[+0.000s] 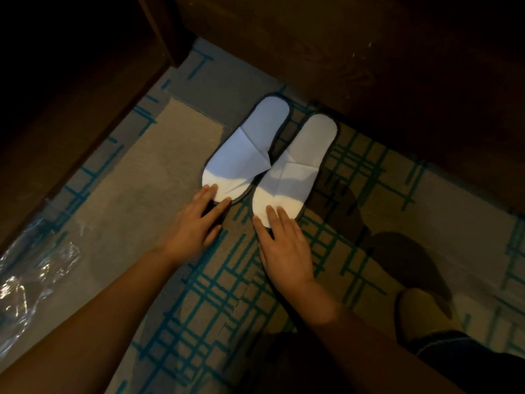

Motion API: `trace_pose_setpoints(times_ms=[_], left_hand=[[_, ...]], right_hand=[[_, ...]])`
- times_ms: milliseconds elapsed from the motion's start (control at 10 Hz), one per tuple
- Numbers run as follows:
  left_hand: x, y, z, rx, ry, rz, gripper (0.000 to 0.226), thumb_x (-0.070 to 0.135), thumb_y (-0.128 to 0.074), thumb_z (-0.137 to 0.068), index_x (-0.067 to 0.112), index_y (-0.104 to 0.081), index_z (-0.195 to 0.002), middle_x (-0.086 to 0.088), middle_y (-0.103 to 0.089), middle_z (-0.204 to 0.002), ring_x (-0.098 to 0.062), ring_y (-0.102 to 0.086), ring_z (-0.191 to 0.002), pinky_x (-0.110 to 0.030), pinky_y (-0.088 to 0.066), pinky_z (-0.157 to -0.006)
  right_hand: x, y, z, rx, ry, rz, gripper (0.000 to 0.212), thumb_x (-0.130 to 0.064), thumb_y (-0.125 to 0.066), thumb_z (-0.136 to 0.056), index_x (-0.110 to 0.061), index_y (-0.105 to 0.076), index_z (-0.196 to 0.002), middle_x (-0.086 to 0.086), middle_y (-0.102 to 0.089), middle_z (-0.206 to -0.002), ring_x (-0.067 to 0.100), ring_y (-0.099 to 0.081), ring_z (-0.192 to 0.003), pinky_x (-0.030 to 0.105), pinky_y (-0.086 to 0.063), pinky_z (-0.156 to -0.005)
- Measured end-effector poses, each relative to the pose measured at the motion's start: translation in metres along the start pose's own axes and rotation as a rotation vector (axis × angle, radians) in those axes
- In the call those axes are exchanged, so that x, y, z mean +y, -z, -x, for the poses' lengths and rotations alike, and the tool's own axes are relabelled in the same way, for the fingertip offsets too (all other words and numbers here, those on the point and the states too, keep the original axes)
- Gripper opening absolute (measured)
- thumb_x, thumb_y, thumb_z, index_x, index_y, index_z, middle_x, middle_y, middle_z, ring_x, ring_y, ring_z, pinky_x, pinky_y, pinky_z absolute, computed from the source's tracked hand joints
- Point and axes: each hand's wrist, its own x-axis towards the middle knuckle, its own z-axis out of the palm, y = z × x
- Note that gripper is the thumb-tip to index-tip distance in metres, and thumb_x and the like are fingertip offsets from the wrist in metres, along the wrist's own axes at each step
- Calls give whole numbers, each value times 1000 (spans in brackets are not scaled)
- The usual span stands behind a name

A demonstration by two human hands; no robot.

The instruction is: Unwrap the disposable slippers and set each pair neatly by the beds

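Two white disposable slippers with dark edging lie side by side on the patterned carpet, close to a dark wooden bed base. The left slipper (246, 149) and the right slipper (298, 163) almost touch at the middle, and their uppers lie flat. My left hand (193, 223) rests flat with its fingertips on the near end of the left slipper. Flat on the near end of the right slipper lies my right hand (284, 245), fingers spread. Neither hand grips anything.
A crumpled clear plastic wrapper (34, 277) lies on the carpet at the far left. Dark wooden furniture (397, 66) runs along the top and left. My foot in a beige slipper (417, 317) stands at the lower right.
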Motion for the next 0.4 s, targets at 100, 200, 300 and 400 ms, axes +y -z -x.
trace_pose_setpoints(times_ms=[100, 200, 300, 400], left_hand=[[2, 2, -1, 2, 15, 10, 66, 20, -61, -82, 21, -29, -139, -24, -31, -147, -40, -27, -136, -60, -39, -100], [5, 4, 0, -21, 31, -10, 68, 21, -62, -82, 22, -27, -140, -23, -29, -149, -39, -25, -137, -59, -38, -101], [7, 7, 4, 1, 66, -9, 59, 33, -47, -85, 18, -31, -139, -21, -34, -147, -36, -30, -136, -53, -39, -100], [11, 12, 13, 37, 127, 26, 55, 35, -42, -84, 12, -40, -134, -21, -46, -138, -37, -41, -129, -50, -42, -98]], right_hand=[[-2, 5, -3, -27, -18, -5, 65, -22, -83, -59, -14, -63, -120, 18, -61, -127, 35, -58, -117, 48, -52, -91], [-2, 8, -2, -21, -18, 9, 64, -27, -81, -61, -16, -62, -121, 16, -60, -129, 33, -57, -119, 47, -49, -93], [-7, 16, -2, 36, 44, -11, 56, -28, -74, -70, -16, -60, -123, 14, -60, -129, 31, -56, -119, 46, -46, -97], [-18, 26, -4, 37, 142, -102, 39, -24, -64, -77, -14, -62, -115, 11, -65, -113, 29, -61, -106, 41, -51, -89]])
